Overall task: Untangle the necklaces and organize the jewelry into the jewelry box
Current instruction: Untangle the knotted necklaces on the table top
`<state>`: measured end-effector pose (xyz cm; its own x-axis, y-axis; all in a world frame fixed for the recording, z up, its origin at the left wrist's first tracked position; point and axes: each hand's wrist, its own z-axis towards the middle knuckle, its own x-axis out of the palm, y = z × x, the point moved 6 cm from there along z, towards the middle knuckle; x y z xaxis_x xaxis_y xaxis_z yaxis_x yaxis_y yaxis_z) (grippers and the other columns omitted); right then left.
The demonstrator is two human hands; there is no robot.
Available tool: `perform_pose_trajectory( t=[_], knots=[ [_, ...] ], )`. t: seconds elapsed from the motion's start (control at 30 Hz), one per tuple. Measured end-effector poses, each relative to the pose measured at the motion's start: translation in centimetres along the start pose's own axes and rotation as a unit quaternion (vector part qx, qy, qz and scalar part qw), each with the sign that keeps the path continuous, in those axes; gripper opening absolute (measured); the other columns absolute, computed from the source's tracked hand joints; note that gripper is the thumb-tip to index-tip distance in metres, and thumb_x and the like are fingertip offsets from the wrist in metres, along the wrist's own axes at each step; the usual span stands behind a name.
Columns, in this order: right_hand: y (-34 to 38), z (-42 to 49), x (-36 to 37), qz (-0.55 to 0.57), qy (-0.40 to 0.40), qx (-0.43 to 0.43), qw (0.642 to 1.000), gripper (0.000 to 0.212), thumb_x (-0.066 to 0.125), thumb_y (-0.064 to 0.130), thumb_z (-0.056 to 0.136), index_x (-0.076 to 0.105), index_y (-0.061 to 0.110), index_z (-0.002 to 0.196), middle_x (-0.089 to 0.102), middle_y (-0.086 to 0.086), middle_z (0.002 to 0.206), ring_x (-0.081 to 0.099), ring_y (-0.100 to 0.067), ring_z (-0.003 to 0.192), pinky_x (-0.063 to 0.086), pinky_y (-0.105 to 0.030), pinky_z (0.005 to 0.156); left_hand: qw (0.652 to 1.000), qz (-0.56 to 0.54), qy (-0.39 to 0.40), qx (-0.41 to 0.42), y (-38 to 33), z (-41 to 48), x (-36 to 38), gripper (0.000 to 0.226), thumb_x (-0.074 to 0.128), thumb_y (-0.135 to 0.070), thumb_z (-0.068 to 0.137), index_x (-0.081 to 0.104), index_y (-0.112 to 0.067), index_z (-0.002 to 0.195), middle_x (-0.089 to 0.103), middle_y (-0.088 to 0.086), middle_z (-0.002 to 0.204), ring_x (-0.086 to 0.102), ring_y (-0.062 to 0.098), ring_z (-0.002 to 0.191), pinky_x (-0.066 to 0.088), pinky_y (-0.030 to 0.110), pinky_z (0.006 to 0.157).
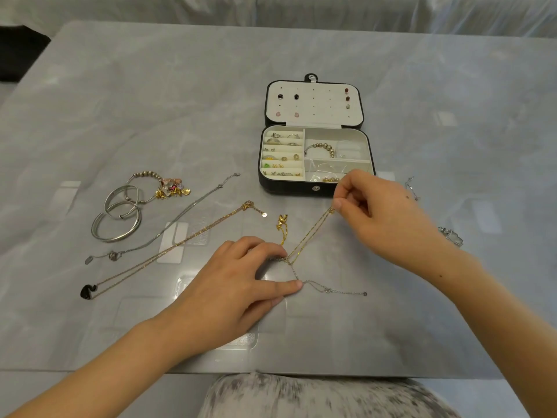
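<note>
An open black jewelry box [315,188] sits at the table's middle, with rings, earrings and a beaded bracelet in its cream compartments. In front of it a gold chain [307,236] is tangled with a thin silver chain [331,290]. My right hand [388,215] pinches the gold chain's upper end and holds it taut, just in front of the box. My left hand [241,285] presses the silver chain to the table with fingertips and thumb. A gold pendant [282,223] lies between the hands.
At the left lie silver bangles [117,218], a charm bracelet [168,187], a long silver necklace [168,224] and a long gold necklace [180,245] with a black pendant [88,291]. Small silver pieces [450,235] lie at the right. The table's front edge is near my lap.
</note>
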<state>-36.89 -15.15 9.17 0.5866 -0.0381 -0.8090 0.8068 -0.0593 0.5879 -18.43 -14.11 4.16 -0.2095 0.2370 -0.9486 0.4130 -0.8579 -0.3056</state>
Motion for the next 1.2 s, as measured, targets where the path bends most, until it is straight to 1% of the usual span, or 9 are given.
perform_pose_trajectory(
  t=[0.13, 0.37, 0.6, 0.67, 0.77, 0.9, 0.97, 1.07, 1.2],
  knots=[
    [1.0, -1.3, -0.6, 0.007, 0.028, -0.007, 1.0, 0.011, 0.054, 0.021, 0.089, 0.053, 0.024, 0.079, 0.054, 0.005, 0.063, 0.045, -0.007, 0.057, 0.036, -0.02, 0.057, 1.0, 0.014, -0.004, 0.002, -0.1, -0.1, -0.1, 0.031, 0.041, -0.041, 0.095, 0.059, -0.045, 0.12, 0.055, 0.0, 0.127, 0.049, 0.022, 0.111, 0.043, 0.032, 0.082],
    [-0.1, -2.8, -0.6, -0.107, 0.038, -0.021, 0.993, 0.007, 0.049, 0.024, 0.092, 0.048, 0.024, 0.085, 0.055, 0.009, 0.072, 0.044, -0.009, 0.066, 0.031, -0.026, 0.061, 1.0, 0.016, -0.009, 0.003, -0.1, -0.3, -0.2, 0.031, 0.041, -0.041, 0.095, 0.058, -0.045, 0.121, 0.054, 0.002, 0.129, 0.048, 0.024, 0.114, 0.044, 0.034, 0.081],
    [-1.1, -6.2, -0.3, -0.044, 0.058, -0.031, 0.997, 0.022, 0.05, 0.028, 0.089, 0.041, 0.04, 0.074, 0.046, 0.022, 0.068, 0.045, 0.008, 0.08, 0.032, -0.005, 0.07, 1.0, -0.012, -0.021, -0.008, 0.1, -0.3, -0.4, 0.028, 0.046, -0.041, 0.093, 0.065, -0.042, 0.113, 0.056, 0.002, 0.126, 0.05, 0.022, 0.114, 0.046, 0.035, 0.082],
    [-1.2, -6.8, -0.1, -0.04, 0.054, -0.05, 0.996, 0.013, 0.046, 0.035, 0.086, 0.04, 0.04, 0.076, 0.045, 0.022, 0.072, 0.045, 0.005, 0.079, 0.033, -0.006, 0.071, 0.999, -0.023, -0.03, -0.014, 0.1, -0.3, -0.6, 0.028, 0.047, -0.04, 0.093, 0.068, -0.037, 0.109, 0.058, 0.002, 0.123, 0.052, 0.022, 0.111, 0.048, 0.036, 0.081],
    [-1.0, -7.2, 0.5, 0.022, 0.068, -0.07, 0.995, 0.006, 0.038, 0.038, 0.085, 0.041, 0.038, 0.08, 0.053, 0.016, 0.09, 0.046, -0.002, 0.082, 0.035, -0.01, 0.073, 0.999, -0.007, -0.029, -0.021, 0.2, -0.5, -0.5, 0.024, 0.053, -0.036, 0.089, 0.067, -0.029, 0.107, 0.058, -0.001, 0.124, 0.052, 0.021, 0.112, 0.048, 0.037, 0.081],
    [-1.2, -7.1, 1.6, 0.173, 0.088, -0.046, 0.98, 0.009, 0.043, 0.032, 0.089, 0.043, 0.034, 0.08, 0.058, 0.02, 0.11, 0.053, -0.006, 0.101, 0.037, -0.011, 0.084, 0.999, 0.01, -0.034, -0.024, 0.1, -0.5, -0.6, 0.023, 0.053, -0.033, 0.089, 0.064, -0.023, 0.107, 0.058, -0.004, 0.123, 0.052, 0.018, 0.113, 0.049, 0.038, 0.078],
    [-1.7, -6.7, 2.2, 0.253, 0.102, -0.012, 0.962, 0.008, 0.044, 0.024, 0.089, 0.044, 0.023, 0.081, 0.064, 0.019, 0.106, 0.058, -0.007, 0.102, 0.042, -0.016, 0.084, 0.999, 0.015, -0.033, -0.017, 0.1, -0.3, -0.5, 0.026, 0.051, -0.034, 0.089, 0.063, -0.022, 0.11, 0.057, -0.005, 0.127, 0.052, 0.02, 0.116, 0.05, 0.039, 0.078],
    [-1.7, -6.0, 2.7, 0.312, 0.106, 0.005, 0.944, 0.008, 0.042, 0.019, 0.089, 0.045, 0.016, 0.082, 0.069, 0.01, 0.098, 0.063, -0.027, 0.093, 0.048, -0.04, 0.084, 0.999, 0.032, -0.021, -0.005, 0.2, 0.0, -0.5, 0.029, 0.048, -0.036, 0.09, 0.06, -0.024, 0.113, 0.052, -0.009, 0.135, 0.048, 0.023, 0.125, 0.051, 0.037, 0.079],
    [-1.7, -5.1, 2.9, 0.376, 0.097, 0.024, 0.921, 0.012, 0.042, 0.006, 0.096, 0.046, 0.009, 0.085, 0.07, -0.001, 0.081, 0.065, -0.025, 0.09, 0.048, -0.039, 0.087, 0.998, 0.062, -0.002, 0.02, 0.2, 0.0, -0.3, 0.029, 0.043, -0.038, 0.093, 0.057, -0.025, 0.115, 0.052, -0.009, 0.137, 0.047, 0.023, 0.128, 0.049, 0.034, 0.076]
  ],
)
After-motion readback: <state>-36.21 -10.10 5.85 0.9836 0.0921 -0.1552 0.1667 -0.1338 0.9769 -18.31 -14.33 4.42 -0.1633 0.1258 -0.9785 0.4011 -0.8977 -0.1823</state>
